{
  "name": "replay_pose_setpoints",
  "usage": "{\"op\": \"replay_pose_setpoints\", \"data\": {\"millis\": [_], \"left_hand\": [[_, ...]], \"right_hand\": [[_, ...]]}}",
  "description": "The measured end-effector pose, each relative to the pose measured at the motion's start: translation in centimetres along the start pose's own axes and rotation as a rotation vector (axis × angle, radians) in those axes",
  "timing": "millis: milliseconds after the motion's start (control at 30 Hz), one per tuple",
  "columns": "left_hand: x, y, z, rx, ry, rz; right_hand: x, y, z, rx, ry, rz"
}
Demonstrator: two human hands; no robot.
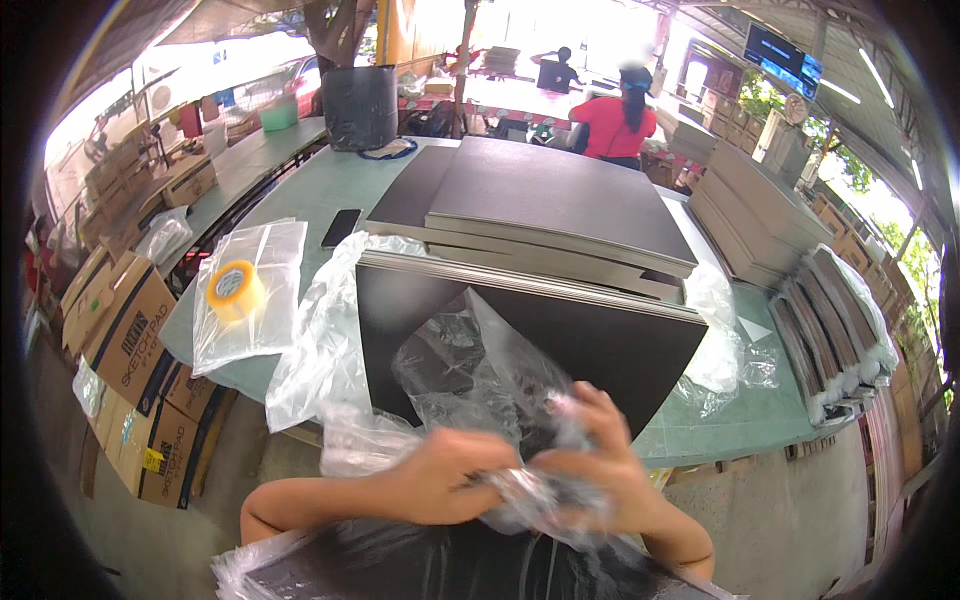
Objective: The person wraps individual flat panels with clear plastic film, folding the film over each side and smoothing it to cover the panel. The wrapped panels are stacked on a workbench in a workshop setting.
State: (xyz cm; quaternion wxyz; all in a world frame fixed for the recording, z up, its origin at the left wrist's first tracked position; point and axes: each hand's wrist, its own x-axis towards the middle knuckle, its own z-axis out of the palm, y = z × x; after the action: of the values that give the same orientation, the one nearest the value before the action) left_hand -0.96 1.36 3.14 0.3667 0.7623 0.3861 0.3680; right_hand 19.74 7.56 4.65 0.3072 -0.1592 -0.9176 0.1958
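Note:
A crumpled clear plastic bag point(470, 370) is bunched up in front of me. Closed in a fist, my left hand point(445, 475) grips its gathered end. My right hand point(605, 465), smeared by motion, pinches the same plastic from the other side, its upper fingers raised. Just beyond both hands, a stack of black boards point(620, 370) leans at the table's near edge, partly hidden by the film. Below my hands lies a dark panel in clear wrapping point(430, 560), cut off by the lower edge.
The green table point(690, 435) carries more stacked black boards point(560, 190), a yellow tape roll point(235, 290) on flat plastic bags point(285, 245), a phone point(343, 228) and a black bin point(360, 108). Wrapped bundles point(825, 330) stand right, cartons point(130, 330) left. People sit further back.

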Motion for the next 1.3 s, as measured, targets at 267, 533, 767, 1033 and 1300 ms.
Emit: {"op": "replay_pose_setpoints", "data": {"millis": [267,533,767,1033,1300], "left_hand": [[1.2,1.4,-2.2,-0.144,0.330,0.271],[0.9,1.2,-3.2,-0.566,0.089,-0.005],[-2.4,-4.2,0.4,0.660,-0.438,0.039],[-0.1,0.2,-0.8,0.894,-0.589,-0.133],[-2.1,0.7,0.9,1.300,-0.517,0.384]], "right_hand": [[-0.8,1.5,2.8,0.849,-0.727,0.151],[-2.8,0.5,0.5,1.085,-0.770,-0.224],[-6.0,7.9,-1.1,-0.609,-0.564,0.252],[-5.7,8.5,-3.1,-0.870,-0.619,0.288],[-3.9,8.4,-4.4,-0.835,-0.551,0.490]]}}
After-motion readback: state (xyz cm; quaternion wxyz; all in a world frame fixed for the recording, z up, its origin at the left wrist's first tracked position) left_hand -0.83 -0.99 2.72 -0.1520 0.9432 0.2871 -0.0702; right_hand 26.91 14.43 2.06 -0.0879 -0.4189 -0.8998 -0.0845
